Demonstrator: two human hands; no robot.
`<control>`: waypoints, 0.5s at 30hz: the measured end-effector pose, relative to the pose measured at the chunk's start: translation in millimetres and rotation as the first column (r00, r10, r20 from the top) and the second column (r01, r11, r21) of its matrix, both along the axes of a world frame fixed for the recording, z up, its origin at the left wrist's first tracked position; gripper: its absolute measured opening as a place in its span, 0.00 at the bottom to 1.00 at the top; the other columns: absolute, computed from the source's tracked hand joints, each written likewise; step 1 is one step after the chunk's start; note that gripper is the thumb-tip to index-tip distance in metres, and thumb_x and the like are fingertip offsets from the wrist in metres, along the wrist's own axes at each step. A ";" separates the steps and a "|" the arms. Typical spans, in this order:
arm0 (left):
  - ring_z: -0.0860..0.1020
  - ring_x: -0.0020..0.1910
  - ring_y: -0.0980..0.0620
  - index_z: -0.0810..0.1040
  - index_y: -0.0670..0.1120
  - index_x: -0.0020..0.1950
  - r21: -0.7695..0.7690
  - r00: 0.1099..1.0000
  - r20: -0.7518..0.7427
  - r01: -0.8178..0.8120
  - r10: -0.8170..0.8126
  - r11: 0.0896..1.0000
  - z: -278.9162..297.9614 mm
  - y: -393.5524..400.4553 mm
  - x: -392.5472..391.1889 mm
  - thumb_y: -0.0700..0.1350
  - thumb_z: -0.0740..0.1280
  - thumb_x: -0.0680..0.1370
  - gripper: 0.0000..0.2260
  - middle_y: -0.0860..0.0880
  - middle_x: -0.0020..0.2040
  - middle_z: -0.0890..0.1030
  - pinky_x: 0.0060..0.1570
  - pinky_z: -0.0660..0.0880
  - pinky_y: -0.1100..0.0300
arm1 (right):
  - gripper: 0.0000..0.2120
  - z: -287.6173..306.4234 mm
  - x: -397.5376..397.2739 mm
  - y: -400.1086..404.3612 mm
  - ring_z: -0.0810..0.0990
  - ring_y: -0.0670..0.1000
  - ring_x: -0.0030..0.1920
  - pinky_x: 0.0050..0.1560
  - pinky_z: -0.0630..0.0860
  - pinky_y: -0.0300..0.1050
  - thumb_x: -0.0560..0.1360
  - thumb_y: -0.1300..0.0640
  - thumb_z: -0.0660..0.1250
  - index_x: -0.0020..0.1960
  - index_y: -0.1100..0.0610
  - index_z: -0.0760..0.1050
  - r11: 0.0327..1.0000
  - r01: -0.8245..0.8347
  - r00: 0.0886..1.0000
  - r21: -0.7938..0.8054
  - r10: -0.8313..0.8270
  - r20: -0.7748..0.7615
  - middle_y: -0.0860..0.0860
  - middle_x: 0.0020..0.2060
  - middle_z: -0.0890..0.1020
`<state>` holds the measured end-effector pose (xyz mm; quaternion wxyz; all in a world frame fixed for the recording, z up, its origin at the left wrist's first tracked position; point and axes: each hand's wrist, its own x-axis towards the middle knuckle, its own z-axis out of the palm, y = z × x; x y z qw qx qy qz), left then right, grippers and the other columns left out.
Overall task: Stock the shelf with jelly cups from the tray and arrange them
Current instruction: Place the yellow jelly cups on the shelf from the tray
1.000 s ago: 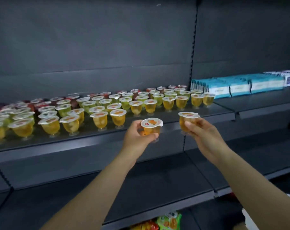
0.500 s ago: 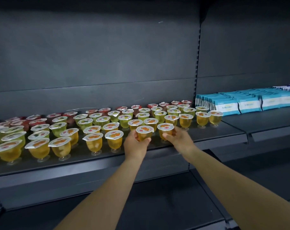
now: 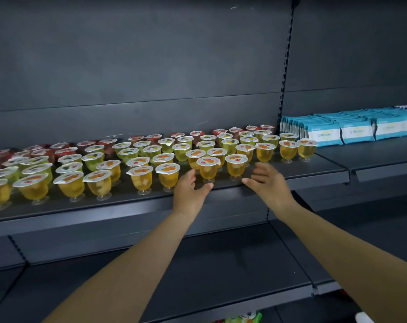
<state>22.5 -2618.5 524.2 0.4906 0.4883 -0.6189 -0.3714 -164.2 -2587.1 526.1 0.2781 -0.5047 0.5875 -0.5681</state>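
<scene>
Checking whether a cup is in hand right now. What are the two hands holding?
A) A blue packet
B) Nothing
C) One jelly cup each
B: the left hand and right hand are open and empty beside two orange jelly cups standing on the shelf.

Jelly cups upright in rows on shelf: yellow front, green mid, red back, lids sealed.

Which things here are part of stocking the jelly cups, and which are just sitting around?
Part of the job:
- two yellow jelly cups at the shelf front, between the hands
- rows of yellow, green and red cups
- shelf
- left hand and right hand, both free

Just sitting around:
- blue and white packets on the next shelf
- colourful packets at the bottom edge
</scene>
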 end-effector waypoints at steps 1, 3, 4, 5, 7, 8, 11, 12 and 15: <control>0.69 0.68 0.49 0.66 0.42 0.72 -0.033 0.999 0.051 0.014 -0.012 0.999 -3.5 6.1 5.6 0.40 0.72 0.73 0.29 0.45 0.70 0.70 0.64 0.66 0.62 | 0.28 -0.9 -0.6 7.1 0.75 0.48 0.59 0.58 0.72 0.41 0.72 0.58 0.73 0.69 0.57 0.67 1.000 0.015 0.998 -0.012 -0.015 -0.061 0.51 0.61 0.75; 0.70 0.67 0.49 0.67 0.42 0.71 -0.135 0.978 0.209 0.051 -0.022 0.990 -9.4 18.3 17.3 0.41 0.71 0.74 0.28 0.46 0.68 0.70 0.64 0.67 0.61 | 0.26 -3.6 -0.7 21.8 0.74 0.46 0.59 0.57 0.71 0.40 0.72 0.55 0.72 0.67 0.55 0.69 0.998 0.046 0.972 -0.037 -0.053 -0.228 0.49 0.62 0.74; 0.70 0.67 0.50 0.67 0.43 0.71 -0.189 0.947 0.321 0.080 -0.016 0.979 -11.2 24.6 23.7 0.42 0.71 0.74 0.27 0.47 0.68 0.70 0.65 0.67 0.60 | 0.25 -5.7 0.0 29.0 0.73 0.47 0.60 0.58 0.70 0.41 0.73 0.54 0.72 0.67 0.54 0.69 0.997 0.056 0.945 -0.049 -0.069 -0.319 0.48 0.63 0.73; 0.69 0.67 0.50 0.67 0.44 0.71 -0.231 0.898 0.440 0.117 -0.004 0.966 -12.4 30.4 30.1 0.44 0.71 0.74 0.27 0.48 0.68 0.69 0.65 0.67 0.59 | 0.25 -7.9 1.0 35.9 0.73 0.48 0.61 0.59 0.70 0.42 0.73 0.52 0.71 0.67 0.54 0.69 0.996 0.059 0.904 -0.063 -0.080 -0.420 0.48 0.63 0.72; 0.66 0.68 0.51 0.64 0.46 0.73 -0.260 0.742 0.670 0.213 0.017 0.942 -15.8 40.4 44.0 0.47 0.68 0.76 0.27 0.50 0.69 0.66 0.65 0.63 0.61 | 0.26 -14.2 5.2 48.4 0.69 0.50 0.65 0.62 0.68 0.43 0.73 0.51 0.71 0.68 0.54 0.68 0.996 0.032 0.782 -0.086 -0.078 -0.618 0.49 0.64 0.70; 0.64 0.69 0.51 0.62 0.46 0.74 -0.260 0.645 0.763 0.257 0.035 0.931 -18.6 44.3 50.8 0.49 0.67 0.77 0.27 0.50 0.70 0.64 0.65 0.62 0.61 | 0.27 -18.0 9.1 54.2 0.66 0.51 0.67 0.64 0.65 0.44 0.73 0.50 0.70 0.69 0.54 0.67 0.997 0.012 0.717 -0.077 -0.062 -0.694 0.50 0.65 0.69; 0.59 0.73 0.50 0.57 0.47 0.76 -0.250 0.405 0.909 0.333 0.102 0.909 -32.8 53.5 69.7 0.52 0.64 0.78 0.29 0.49 0.74 0.59 0.68 0.58 0.59 | 0.31 -35.1 26.5 69.3 0.61 0.52 0.70 0.70 0.63 0.51 0.73 0.46 0.70 0.72 0.54 0.64 0.999 -0.026 0.571 -0.048 -0.025 -0.821 0.51 0.69 0.67; 0.57 0.74 0.49 0.56 0.48 0.76 -0.231 0.361 0.927 0.339 0.101 0.912 -39.9 56.9 75.8 0.52 0.63 0.79 0.29 0.48 0.75 0.57 0.69 0.57 0.58 | 0.32 -43.0 33.6 74.4 0.60 0.52 0.71 0.70 0.63 0.52 0.73 0.45 0.70 0.72 0.53 0.63 0.999 -0.028 0.545 -0.030 -0.010 -0.838 0.50 0.70 0.65; 0.55 0.74 0.48 0.55 0.47 0.76 -0.142 0.275 0.961 0.359 0.041 0.923 -68.3 67.0 93.6 0.51 0.61 0.80 0.28 0.47 0.75 0.55 0.71 0.54 0.56 | 0.33 -72.6 56.3 87.9 0.56 0.50 0.73 0.71 0.60 0.51 0.74 0.43 0.67 0.74 0.50 0.60 0.997 -0.021 0.499 0.075 0.076 -0.863 0.48 0.73 0.61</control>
